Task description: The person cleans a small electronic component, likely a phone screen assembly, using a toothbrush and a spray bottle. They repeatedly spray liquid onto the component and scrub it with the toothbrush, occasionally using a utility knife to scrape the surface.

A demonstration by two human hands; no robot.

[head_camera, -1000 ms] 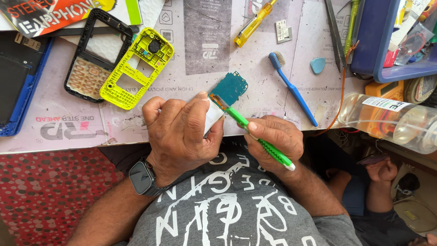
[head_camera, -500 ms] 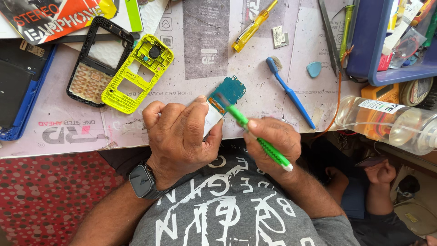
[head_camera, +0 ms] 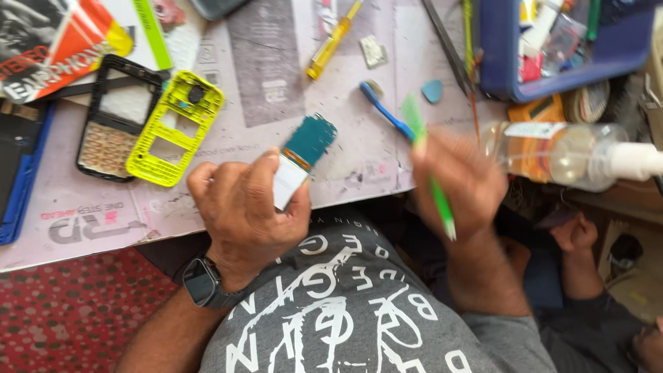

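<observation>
My left hand [head_camera: 245, 214] grips the circuit board [head_camera: 302, 155]; right of the board, my right hand [head_camera: 459, 181] clenches a green brush [head_camera: 429, 166].

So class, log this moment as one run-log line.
left hand: holds teal circuit board | right hand: holds green brush, blurred | nearby: yellow phone frame, blue toothbrush

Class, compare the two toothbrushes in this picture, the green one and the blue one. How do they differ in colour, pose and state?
The green toothbrush is held in the right hand, raised off the table and blurred; the blue toothbrush lies flat on the table, sharp and untouched. The green one stands nearly upright in the picture, while the blue one lies slantwise. Both are slim plastic brushes on the right side of the bench.
</observation>
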